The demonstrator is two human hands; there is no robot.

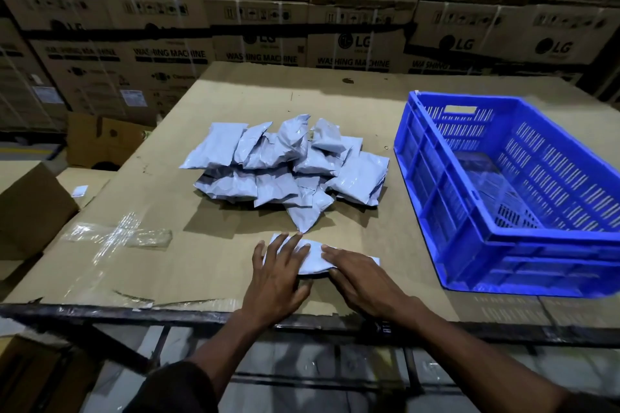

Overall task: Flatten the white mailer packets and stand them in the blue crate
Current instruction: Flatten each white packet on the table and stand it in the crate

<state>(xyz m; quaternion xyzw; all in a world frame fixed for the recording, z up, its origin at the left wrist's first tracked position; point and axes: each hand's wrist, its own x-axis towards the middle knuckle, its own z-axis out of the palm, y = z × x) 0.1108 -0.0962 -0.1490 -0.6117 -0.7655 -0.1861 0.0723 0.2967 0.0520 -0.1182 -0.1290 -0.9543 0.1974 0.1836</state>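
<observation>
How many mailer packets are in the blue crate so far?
0. The blue crate shows none; its near corner is hidden by its wall. One packet lies flat under the left hand and right hand; the rest sit in the pile.

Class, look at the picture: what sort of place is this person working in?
Most likely a warehouse packing area: stacked brown cardboard washing-machine cartons form the back wall, and white plastic mailer packets lie heaped beside a blue slatted plastic crate.
</observation>
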